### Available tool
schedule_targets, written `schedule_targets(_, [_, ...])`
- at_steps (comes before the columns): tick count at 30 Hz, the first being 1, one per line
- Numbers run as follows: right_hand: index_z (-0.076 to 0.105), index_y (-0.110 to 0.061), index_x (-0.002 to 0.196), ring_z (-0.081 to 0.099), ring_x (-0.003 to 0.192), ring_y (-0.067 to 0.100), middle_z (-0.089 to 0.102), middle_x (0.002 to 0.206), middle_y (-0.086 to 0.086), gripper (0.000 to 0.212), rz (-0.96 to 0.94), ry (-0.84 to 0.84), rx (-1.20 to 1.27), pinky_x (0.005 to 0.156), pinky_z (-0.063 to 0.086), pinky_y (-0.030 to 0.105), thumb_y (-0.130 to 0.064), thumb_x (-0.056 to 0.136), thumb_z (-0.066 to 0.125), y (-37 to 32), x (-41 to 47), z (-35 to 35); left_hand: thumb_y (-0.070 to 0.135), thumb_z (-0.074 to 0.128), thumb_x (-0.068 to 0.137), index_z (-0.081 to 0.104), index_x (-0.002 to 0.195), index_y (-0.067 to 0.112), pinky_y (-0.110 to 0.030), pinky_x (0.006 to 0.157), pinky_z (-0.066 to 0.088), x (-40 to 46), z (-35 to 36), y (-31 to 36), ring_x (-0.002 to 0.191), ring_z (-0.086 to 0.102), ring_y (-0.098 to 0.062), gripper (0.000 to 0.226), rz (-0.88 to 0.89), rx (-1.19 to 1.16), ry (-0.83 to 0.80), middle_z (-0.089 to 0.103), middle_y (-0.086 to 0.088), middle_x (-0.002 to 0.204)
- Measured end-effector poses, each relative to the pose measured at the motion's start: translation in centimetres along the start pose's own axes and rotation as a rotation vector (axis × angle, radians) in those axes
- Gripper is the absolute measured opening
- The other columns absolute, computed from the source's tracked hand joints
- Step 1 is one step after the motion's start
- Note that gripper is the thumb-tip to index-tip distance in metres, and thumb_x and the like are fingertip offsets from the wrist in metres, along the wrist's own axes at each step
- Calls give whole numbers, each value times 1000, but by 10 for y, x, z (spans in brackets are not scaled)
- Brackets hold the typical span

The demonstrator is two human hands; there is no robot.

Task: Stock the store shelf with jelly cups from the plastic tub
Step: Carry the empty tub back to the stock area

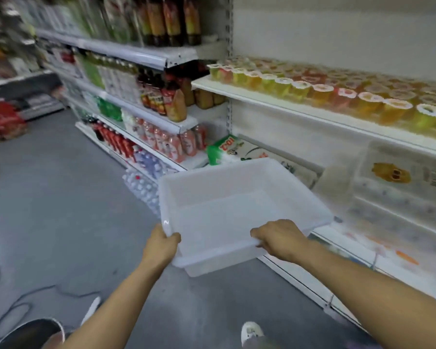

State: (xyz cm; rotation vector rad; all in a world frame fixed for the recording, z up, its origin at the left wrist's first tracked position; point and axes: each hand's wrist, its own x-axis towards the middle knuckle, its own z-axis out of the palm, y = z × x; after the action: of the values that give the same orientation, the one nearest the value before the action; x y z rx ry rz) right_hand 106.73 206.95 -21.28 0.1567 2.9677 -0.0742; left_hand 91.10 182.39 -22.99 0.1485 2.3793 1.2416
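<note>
At the lower centre of the frame the plastic tub (237, 210), seemingly empty, is gripped by its near rim by the left hand (161, 244) and right hand (278, 238), while the jelly cups (337, 96) are ranged along the store shelf (300, 109) at upper right, nearer the right hand.

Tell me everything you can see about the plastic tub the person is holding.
The translucent white plastic tub is rectangular, with a rolled rim and smooth, slightly frosted walls. It appears empty; no jelly cups show inside. It is held in the air above the grey floor, tilted a little, in front of the lower shelves. The left hand grips its near left corner, and the right hand grips the near rim, fingers curled over the edge. Nothing else touches it.
</note>
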Motion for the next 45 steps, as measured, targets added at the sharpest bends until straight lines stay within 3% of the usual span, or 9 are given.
schedule_targets(5, [49,-15,84,56,79,27,63,85,4,11,-164,25,-15,59,30,30,-23,90,52,-21,113,-20,18,52,73,62,97,19,-44,82,54,44,-57,-2,87,64,-27,27,-36,-70,129,69,-4,96])
schedule_targets(11, [48,-19,80,53,75,22,61,80,1,6,-382,8,-47,55,27,29,-16,85,52,-58,258,-62,6,52,86,53,106,13,-34,73,44,110,-126,-4,90,57,-28,21,-129,-166,380,61,-7,106])
schedule_targets(14, [44,-23,80,51,75,22,54,76,-3,10,-511,41,-84,53,27,28,-17,85,50,-98,345,-87,10,52,87,50,110,14,-36,75,47,142,-175,-12,91,59,-26,23,-165,-254,535,61,-4,104])
schedule_targets(17, [48,-24,85,55,81,24,57,82,-2,7,-675,84,-117,62,29,29,-18,89,48,-160,414,-99,15,53,86,50,111,16,-44,84,52,150,-223,-35,92,61,-27,26,-270,-300,702,63,-2,104])
schedule_targets(25, [56,-21,98,58,91,27,63,93,1,20,-1034,153,-249,66,22,30,-9,86,47,-339,585,-101,19,54,86,45,116,16,-41,90,47,205,-339,-114,99,56,-30,31,-498,-372,1022,59,-6,113])
schedule_targets(29, [55,-22,98,55,89,26,61,93,0,19,-1116,120,-270,66,25,30,-12,87,44,-429,664,-111,29,52,80,43,107,29,-45,92,48,249,-416,-148,99,58,-32,28,-573,-430,1101,61,-3,111])
schedule_targets(32, [55,-22,96,45,78,24,51,83,-1,19,-1168,112,-246,57,23,30,-10,87,43,-500,721,-128,31,51,85,42,112,26,-43,90,49,282,-484,-170,99,57,-31,29,-601,-440,1136,60,-3,111])
schedule_targets(34, [56,-23,97,50,81,24,56,86,-1,17,-1198,123,-246,59,23,29,-14,89,43,-541,755,-139,26,52,90,42,118,20,-39,87,48,303,-530,-182,98,55,-30,30,-615,-423,1145,57,-3,109])
schedule_targets(45, [40,-23,80,43,69,20,46,71,-7,13,-1399,118,-223,56,21,30,-15,88,45,-816,934,-135,24,54,87,43,109,23,-45,90,49,383,-765,-297,98,57,-29,25,-711,-447,1267,57,-1,107])
